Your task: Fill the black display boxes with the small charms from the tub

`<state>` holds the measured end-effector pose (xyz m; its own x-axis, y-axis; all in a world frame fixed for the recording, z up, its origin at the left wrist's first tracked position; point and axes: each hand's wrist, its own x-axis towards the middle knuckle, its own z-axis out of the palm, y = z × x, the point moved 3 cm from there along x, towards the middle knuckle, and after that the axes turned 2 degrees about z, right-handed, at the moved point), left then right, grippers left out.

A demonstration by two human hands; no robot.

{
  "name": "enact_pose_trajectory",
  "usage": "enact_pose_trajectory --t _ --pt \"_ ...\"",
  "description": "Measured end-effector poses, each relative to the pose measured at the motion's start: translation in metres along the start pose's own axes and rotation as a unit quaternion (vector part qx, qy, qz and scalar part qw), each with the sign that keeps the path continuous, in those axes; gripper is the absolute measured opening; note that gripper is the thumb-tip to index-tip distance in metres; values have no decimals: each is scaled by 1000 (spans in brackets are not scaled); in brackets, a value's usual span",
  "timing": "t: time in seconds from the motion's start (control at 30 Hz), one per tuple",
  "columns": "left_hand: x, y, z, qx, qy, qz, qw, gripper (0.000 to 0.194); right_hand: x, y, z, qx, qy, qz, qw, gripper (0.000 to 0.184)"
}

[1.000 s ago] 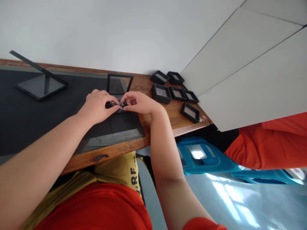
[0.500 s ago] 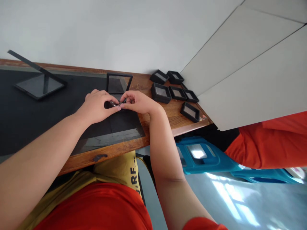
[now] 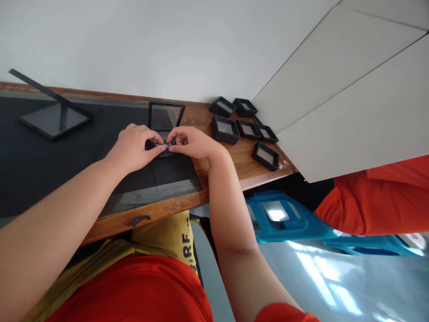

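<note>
A small shiny, dark metallic piece (image 3: 166,146) lies between my fingertips; its exact kind is too small and covered to tell. My left hand (image 3: 132,145) pinches its left side between thumb and fingers. On the other side my right hand (image 3: 194,142) is closed at the piece with thumb and curled fingers. Both hands are over the base of a black hinged display frame (image 3: 183,115), whose clear-windowed lid stands raised behind them. Much of that base is hidden by my fingers.
A second black hinged frame (image 3: 55,120) stands open at the left on the black mat (image 3: 100,116). Several black box frames (image 3: 248,129) sit at the right end of the wooden table (image 3: 204,167). Beyond that end are a blue stool (image 3: 288,219) and another person's red clothing (image 3: 375,201).
My fingertips have shifted slightly on the shiny piece, and a little more of it shows between my thumbs. The frames have stayed in place.
</note>
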<state>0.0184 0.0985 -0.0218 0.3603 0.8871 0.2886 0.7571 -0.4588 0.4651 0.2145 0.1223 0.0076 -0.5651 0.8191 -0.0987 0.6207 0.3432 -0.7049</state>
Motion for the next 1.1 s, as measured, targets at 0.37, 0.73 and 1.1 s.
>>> enact_pose_trajectory --t 0.37,0.73,1.1 --pt "-1 8 -12 -82 51 -11 995 19 3 -5 0 15 73 -17 997 13" --pt "-3 12 -23 -165 113 -91 976 27 6 -6 1 67 98 -61 991 13" --pt "-3 16 -21 -183 63 -90 977 27 4 -11 1 92 112 -80 986 27"
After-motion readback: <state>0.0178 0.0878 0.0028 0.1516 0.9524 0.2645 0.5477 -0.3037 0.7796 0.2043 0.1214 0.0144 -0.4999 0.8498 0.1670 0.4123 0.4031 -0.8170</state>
